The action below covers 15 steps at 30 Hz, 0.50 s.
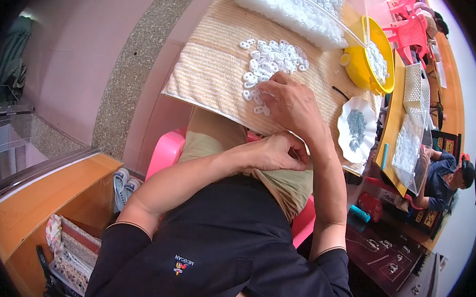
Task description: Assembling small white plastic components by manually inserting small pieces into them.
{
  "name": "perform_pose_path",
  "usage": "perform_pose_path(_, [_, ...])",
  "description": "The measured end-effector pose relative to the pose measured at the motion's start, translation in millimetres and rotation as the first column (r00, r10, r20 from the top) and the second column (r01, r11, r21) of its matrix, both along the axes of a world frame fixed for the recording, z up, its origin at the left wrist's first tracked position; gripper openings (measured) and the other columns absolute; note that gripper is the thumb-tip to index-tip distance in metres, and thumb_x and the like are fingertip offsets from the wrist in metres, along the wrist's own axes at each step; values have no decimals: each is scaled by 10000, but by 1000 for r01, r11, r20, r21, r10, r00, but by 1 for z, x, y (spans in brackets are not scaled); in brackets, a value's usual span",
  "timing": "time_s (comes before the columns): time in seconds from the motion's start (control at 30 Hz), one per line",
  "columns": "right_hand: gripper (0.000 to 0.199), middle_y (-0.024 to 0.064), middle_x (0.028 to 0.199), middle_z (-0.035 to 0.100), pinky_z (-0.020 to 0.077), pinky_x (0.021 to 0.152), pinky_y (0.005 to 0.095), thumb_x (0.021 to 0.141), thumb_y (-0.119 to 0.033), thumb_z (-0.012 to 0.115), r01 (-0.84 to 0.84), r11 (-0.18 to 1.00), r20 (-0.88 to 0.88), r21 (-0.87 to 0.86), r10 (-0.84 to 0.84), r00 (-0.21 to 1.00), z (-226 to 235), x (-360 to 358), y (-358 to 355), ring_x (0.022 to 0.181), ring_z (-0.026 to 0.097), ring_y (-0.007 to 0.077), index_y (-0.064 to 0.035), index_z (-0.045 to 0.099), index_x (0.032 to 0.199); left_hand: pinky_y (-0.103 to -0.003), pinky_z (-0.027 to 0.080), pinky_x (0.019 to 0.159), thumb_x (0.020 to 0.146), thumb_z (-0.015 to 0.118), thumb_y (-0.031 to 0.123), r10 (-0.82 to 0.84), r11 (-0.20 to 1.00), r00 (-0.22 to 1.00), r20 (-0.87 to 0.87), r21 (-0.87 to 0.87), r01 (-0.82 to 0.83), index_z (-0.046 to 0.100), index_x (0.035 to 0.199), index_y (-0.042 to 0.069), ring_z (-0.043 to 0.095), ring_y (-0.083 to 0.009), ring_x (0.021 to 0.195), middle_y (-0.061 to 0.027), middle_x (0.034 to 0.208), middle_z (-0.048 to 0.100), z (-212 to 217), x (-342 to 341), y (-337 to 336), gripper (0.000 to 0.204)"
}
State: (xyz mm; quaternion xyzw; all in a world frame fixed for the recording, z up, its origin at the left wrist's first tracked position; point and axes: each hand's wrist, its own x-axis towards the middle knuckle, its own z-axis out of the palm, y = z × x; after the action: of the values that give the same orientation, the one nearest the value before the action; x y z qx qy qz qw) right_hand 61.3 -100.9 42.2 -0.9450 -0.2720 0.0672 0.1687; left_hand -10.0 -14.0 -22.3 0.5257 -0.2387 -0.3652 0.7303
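Note:
A loose pile of small white oval plastic pieces with holes (270, 59) lies on a striped beige towel (211, 54) over the table. My right hand (295, 104) reaches to the pile's near edge, its thumb and fingers pinched together at a small white plastic piece. Closer to my body, my left hand (278, 152) hovers over my lap below the right wrist. Its fingers are curled and pressed together; whatever they hold is hidden. Right of my hands stands a white scalloped dish (344, 147) of small dark grey bits.
A clear bin heaped with white pieces (290, 13) stands at the table's far side. Beside it is a yellow basin (354, 71) with more pieces. Farther right, a person (443, 174) sits at another table with a clear tray (409, 153). Pink chairs (411, 34) stand behind.

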Motion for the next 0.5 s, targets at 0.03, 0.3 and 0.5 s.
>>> perform_pose_path(0.03, [218, 93, 951, 629, 500, 748, 399, 791, -122, 628, -1, 1000, 0, 0, 1, 1000, 0, 0, 0, 868, 628, 309, -109, 693, 998, -292, 504, 711, 766, 720, 140, 10, 1000, 1000, 8, 6, -10, 675, 861, -39, 628, -138, 760, -97, 808, 680, 0, 0, 0, 208])
perform_pose_path(0.3, [188, 100, 972, 631, 501, 750, 412, 826, -181, 631, 35, 999, 16, -30, -35, 999, 0, 1, 0, 854, 629, 326, -104, 690, 986, -295, 504, 713, 760, 723, 152, 12, 998, 1000, 25, 54, -14, 679, 858, -33, 633, -143, 760, -102, 801, 684, 2, 1, 1, 214])
perform_pose_path(0.5, [218, 114, 963, 630, 501, 746, 416, 832, -236, 652, 74, 997, 40, -24, -73, 997, -2, -2, 10, 850, 629, 331, -89, 686, 988, -293, 507, 727, 772, 722, 147, 45, 999, 999, 24, 28, -45, 685, 897, -34, 643, -138, 787, -108, 836, 702, 3, 0, 1, 223])
